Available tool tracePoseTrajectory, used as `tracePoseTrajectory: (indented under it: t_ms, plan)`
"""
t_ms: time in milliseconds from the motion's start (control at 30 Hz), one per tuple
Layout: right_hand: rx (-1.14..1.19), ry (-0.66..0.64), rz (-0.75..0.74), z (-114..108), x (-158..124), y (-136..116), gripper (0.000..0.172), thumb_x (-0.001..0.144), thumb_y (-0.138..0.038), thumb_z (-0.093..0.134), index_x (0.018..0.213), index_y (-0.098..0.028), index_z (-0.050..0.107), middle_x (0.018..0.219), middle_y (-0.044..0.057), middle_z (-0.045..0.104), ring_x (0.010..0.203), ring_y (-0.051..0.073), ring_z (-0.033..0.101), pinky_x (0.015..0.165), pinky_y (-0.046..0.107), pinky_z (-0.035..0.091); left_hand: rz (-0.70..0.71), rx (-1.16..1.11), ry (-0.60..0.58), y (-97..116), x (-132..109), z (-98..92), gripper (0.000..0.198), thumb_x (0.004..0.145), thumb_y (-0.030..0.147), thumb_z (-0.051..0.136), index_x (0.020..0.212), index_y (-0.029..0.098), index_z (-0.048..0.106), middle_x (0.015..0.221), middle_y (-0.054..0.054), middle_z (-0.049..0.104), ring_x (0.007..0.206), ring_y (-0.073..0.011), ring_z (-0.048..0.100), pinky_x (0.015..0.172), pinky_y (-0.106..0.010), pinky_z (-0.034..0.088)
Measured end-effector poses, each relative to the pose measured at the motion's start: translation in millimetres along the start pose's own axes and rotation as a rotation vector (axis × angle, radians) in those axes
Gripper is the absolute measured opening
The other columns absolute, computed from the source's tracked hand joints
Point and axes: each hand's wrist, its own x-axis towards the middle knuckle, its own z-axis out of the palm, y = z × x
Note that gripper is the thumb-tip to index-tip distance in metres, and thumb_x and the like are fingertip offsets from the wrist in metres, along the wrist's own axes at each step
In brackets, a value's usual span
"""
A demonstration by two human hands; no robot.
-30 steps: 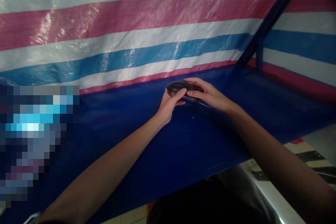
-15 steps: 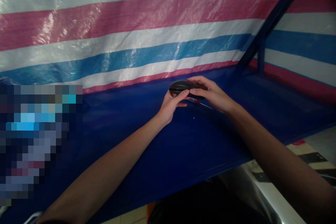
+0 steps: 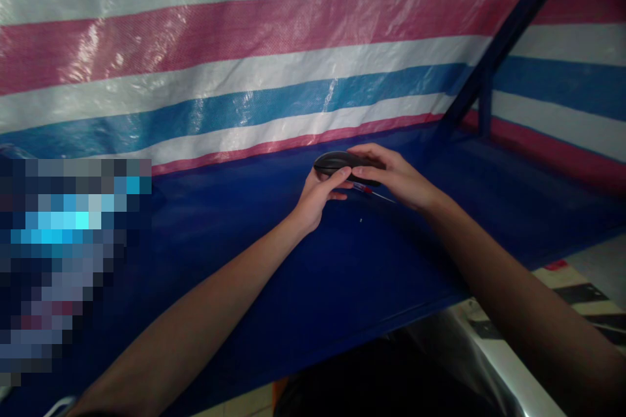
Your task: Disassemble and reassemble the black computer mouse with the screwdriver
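A black computer mouse [image 3: 335, 161] is held between both hands above the blue table surface [image 3: 303, 287]. My left hand [image 3: 315, 199] grips its left end, thumb along the near side and fingers underneath. My right hand [image 3: 394, 176] is closed round the right end, with its thumb on the near edge close to the left thumb. Just below the mouse, a screwdriver [image 3: 366, 189] with a red and clear handle lies on the table, its thin shaft pointing right. A tiny light speck [image 3: 360, 220], perhaps a screw, rests nearer to me.
A striped plastic sheet [image 3: 244, 32] in white, red and blue hangs behind the table. A dark frame post [image 3: 482, 78] slants at the right. The left side is blurred by pixelation; a white curved item [image 3: 59, 405] lies at the bottom left.
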Motion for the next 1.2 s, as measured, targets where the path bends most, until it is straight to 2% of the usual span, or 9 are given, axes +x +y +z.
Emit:
tracePoseTrajectory:
  t_ms: [500, 1000, 1200]
  plan:
    - [-0.04, 0.032, -0.013, -0.6, 0.1, -0.4, 0.035, 0.073, -0.038, 0.07, 0.104, -0.023, 0.063, 0.105, 0.004, 0.068, 0.1, 0.023, 0.062, 0.094, 0.046, 0.044, -0.003, 0.004, 0.036, -1.0, 0.1, 1.0, 0.047, 0.068, 0.043, 0.071, 0.103, 0.016, 0.053, 0.095, -0.005, 0.063, 0.069, -0.0128, 0.063, 0.054, -0.022, 0.046]
    - [0.069, 0.116, 0.013, 5.1, 0.9, 0.9, 0.036, 0.069, -0.035, 0.073, 0.101, -0.023, 0.062, 0.104, 0.003, 0.067, 0.1, 0.022, 0.061, 0.095, 0.046, 0.042, 0.006, -0.007, 0.04, -1.5, 0.1, 1.2, 0.044, 0.07, 0.044, 0.069, 0.102, 0.017, 0.053, 0.097, -0.005, 0.063, 0.067, -0.012, 0.063, 0.052, -0.021, 0.046]
    - [0.052, 0.112, 0.019, 4.5, 0.3, -0.9, 0.035, 0.069, -0.035, 0.073, 0.1, -0.023, 0.063, 0.103, 0.003, 0.067, 0.099, 0.022, 0.061, 0.095, 0.046, 0.042, -0.008, -0.016, 0.046, -0.9, 0.4, 1.5, 0.044, 0.069, 0.043, 0.07, 0.101, 0.017, 0.052, 0.094, -0.005, 0.064, 0.063, -0.0113, 0.063, 0.051, -0.021, 0.046]
